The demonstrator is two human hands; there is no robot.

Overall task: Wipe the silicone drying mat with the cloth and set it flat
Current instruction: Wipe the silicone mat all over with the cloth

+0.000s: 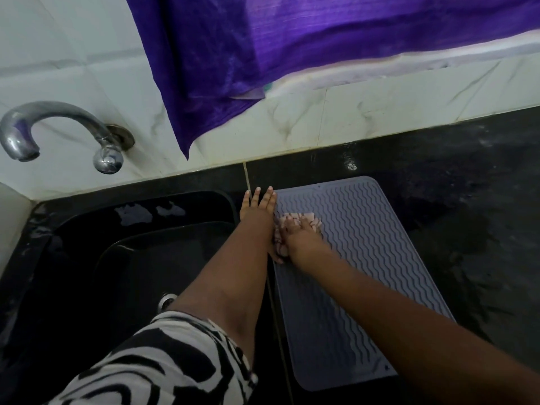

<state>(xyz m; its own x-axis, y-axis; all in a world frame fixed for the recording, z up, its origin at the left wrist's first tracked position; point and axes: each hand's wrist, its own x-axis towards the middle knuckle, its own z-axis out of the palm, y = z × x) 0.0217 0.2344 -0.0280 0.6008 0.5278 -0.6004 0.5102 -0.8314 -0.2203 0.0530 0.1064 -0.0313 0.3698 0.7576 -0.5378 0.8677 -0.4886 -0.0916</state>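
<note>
The grey silicone drying mat [359,276] lies flat on the black countertop [467,200], just right of the black sink [122,258], its long side running from about 11 o'clock down to 5 o'clock. Its wavy ribs face up. The person's left hand [258,210] rests open with fingers stretched flat, pressed on the counter strip right at the mat's left edge, holding nothing. The right hand [302,233] is curled down over a pale pinkish cloth [309,222], bunched under the palm and pressed onto the mat's upper left part; its fingers grip the cloth. At 10 o'clock a chrome tap [58,130] juts from the white tiled wall [73,54], and a purple curtain [263,45] hangs at 12 o'clock. The left arm wears a black-and-white patterned sleeve [163,363].
</note>
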